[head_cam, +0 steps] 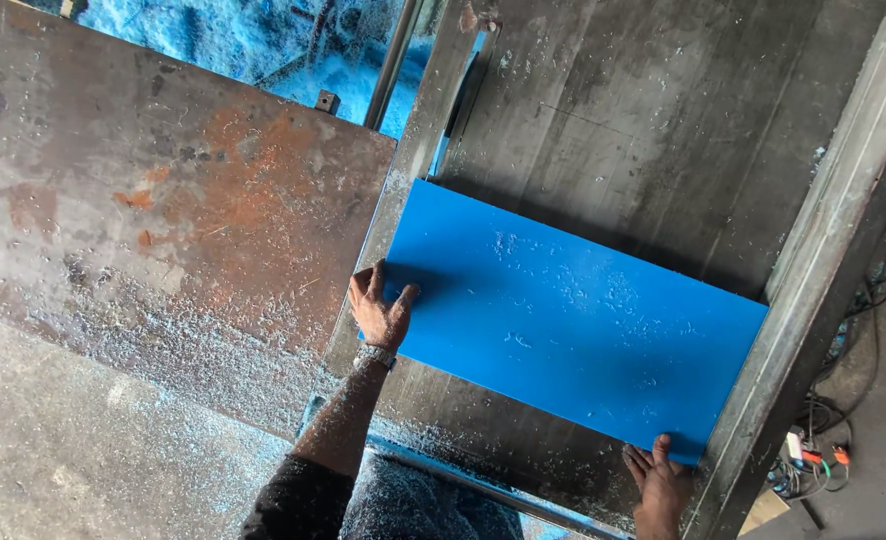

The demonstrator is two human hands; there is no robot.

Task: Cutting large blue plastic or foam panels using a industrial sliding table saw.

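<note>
On the grey steel desk [663,130] below my head camera lies a flat, rectangular blue plastic sheet [573,320], set at a slant, its long edges running from upper left to lower right. My left hand [381,305] lies flat on the sheet's left end, fingers [406,295] spread apart and pressed on the smooth blue surface rather than clamped around anything; a watch [374,355] sits on that wrist, and a dark sleeve [298,500] covers the forearm lower down. My right hand [658,478] is at the sheet's lower right corner, fingers close together, their tips touching the near edge; whether they curl under it I cannot tell.

The sheet's right end butts against a long, dull metal rail [813,270] that crosses the desk diagonally. Its left end reaches a narrow metal strip [408,170], beyond which sits a broad rusty steel plate [163,200], mottled orange and brown. Pale shavings are dusted over the blue sheet and heaped thickly along the plate's lower edge. At the top, a pile of blue plastic chips [243,40] shows past the plate. Tangled cables [813,460] lie on the floor at the right.
</note>
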